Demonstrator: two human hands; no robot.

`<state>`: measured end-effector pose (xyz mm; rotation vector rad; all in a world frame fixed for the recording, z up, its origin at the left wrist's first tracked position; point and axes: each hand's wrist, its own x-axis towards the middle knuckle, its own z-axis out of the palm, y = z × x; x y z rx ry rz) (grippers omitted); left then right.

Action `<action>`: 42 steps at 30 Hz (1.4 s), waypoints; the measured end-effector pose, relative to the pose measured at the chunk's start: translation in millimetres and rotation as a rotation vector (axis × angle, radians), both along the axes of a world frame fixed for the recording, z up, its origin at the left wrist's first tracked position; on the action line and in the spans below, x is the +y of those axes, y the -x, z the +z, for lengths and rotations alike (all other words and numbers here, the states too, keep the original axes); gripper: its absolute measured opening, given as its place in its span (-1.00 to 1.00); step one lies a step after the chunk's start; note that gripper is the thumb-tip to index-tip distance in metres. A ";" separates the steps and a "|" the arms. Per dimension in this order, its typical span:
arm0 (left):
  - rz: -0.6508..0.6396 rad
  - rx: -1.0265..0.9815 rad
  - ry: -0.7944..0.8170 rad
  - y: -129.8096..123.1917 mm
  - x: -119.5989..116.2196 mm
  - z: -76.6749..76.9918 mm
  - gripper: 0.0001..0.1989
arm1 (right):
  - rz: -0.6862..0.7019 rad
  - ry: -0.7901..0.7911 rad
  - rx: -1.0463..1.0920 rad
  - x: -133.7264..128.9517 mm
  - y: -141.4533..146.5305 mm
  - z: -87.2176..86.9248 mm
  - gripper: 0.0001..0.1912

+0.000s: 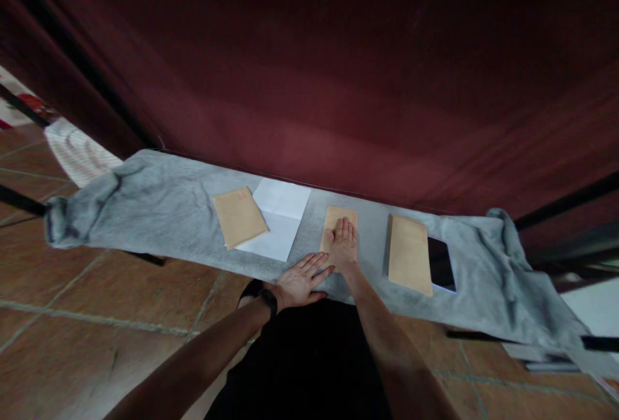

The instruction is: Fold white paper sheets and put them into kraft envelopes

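My right hand (343,246) lies flat on a brown paper envelope (333,217) at the middle of the cloth-covered bench, fingers pointing away from me and covering much of it. Just left of it, my left hand (300,279) rests palm down near the bench's front edge, its fingers spread and nothing in them. On the left, another brown envelope (239,217) overlaps a creased sheet of white paper (283,220). To the right sits a thick stack of brown envelopes (409,253), partly over a dark-screened phone (441,265).
A grey cloth (159,204) covers the narrow bench and is rumpled at both ends. Behind it rises a dark red panel (309,84). Tiled floor (145,284) shows in front. A striped cloth (82,152) hangs at the far left, beside dark metal bars (22,200).
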<state>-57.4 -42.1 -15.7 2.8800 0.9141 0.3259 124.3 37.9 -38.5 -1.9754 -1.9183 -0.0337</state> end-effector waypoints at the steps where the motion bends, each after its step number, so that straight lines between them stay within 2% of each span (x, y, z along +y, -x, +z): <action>1: -0.001 0.000 -0.003 -0.1 0.0 -0.3 -0.21 | -0.027 -0.032 0.007 -1.6 -1.2 -2.0 -0.31; 6: -0.001 -0.006 -0.029 0.8 0.5 -5.5 -0.24 | -0.081 -0.109 -0.015 -13.2 -8.5 -9.5 -0.29; 12: -0.009 -0.008 -0.056 2.3 1.8 -8.0 -0.26 | -0.016 -0.144 -0.078 -40.5 -19.9 -7.3 -0.36; 20: 0.011 -0.006 -0.067 0.0 -1.0 -0.9 -0.30 | 0.097 -0.022 -0.112 -92.3 -30.0 3.1 -0.41; 25: 0.034 -0.035 -0.096 -0.1 -4.1 -2.5 -0.33 | 0.155 0.016 -0.082 -126.8 -36.8 7.4 -0.44; 30: 0.081 -0.051 -0.123 -6.8 -9.2 -5.0 -0.45 | 0.187 0.016 -0.079 -155.4 -43.1 8.4 -0.42; 34: 0.166 -0.059 -0.112 -22.6 -13.1 -4.3 -0.53 | 0.176 -0.001 -0.065 -165.8 -42.7 8.0 -0.42; 37: 0.203 0.010 -0.100 -34.8 -16.8 -3.4 -0.51 | 0.163 -0.019 -0.049 -167.5 -41.1 9.0 -0.43; 42: 0.128 0.051 -0.095 -39.7 -23.5 -5.6 -0.36 | 0.168 -0.016 -0.036 -168.1 -41.6 11.2 -0.45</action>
